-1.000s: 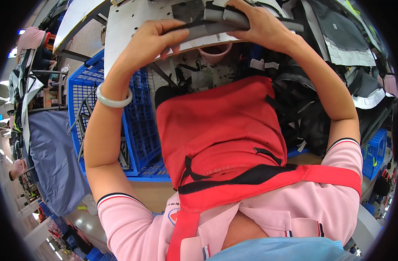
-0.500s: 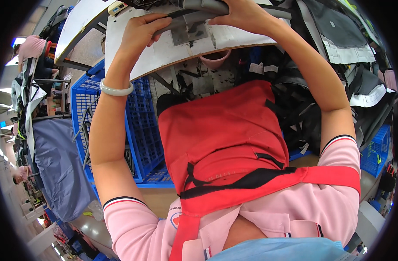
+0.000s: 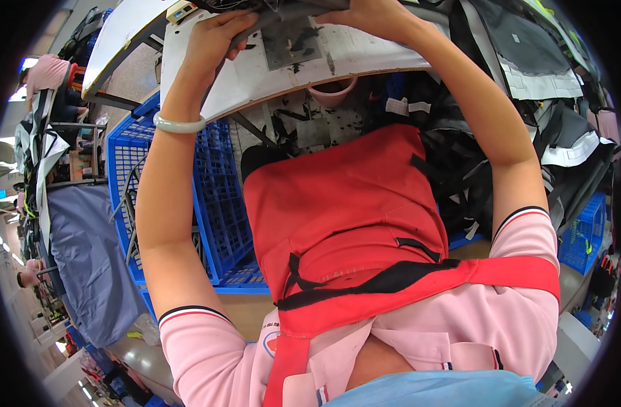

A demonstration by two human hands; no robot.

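Observation:
At the top of the view, a dark grey piece of fabric [image 3: 291,11] stretches between my hands over the white worktable [image 3: 249,85]. My left hand [image 3: 219,34] grips its left end, thumb laid along the top and fingers curled beneath. A pale bangle [image 3: 179,125] circles that wrist. My right hand [image 3: 378,19] holds the fabric farther right, its thumb pointing left; the picture's upper edge cuts off part of this hand. Between and below the hands, a metal plate [image 3: 283,51] is set in the tabletop, with dark scraps on it. Beyond the fabric, a dark machine part [image 3: 232,4] is only partly visible.
A blue plastic crate [image 3: 222,203] stands left of my red apron [image 3: 344,190]. Under the table sits a pink basin [image 3: 332,93] among floor scraps. Dark fabric pieces [image 3: 534,47] pile up at right. People in pink work at far left.
Both hands have shifted slightly farther away, toward the top of the view, carrying the grey fabric with them. Less of the fabric and of my right hand shows now.

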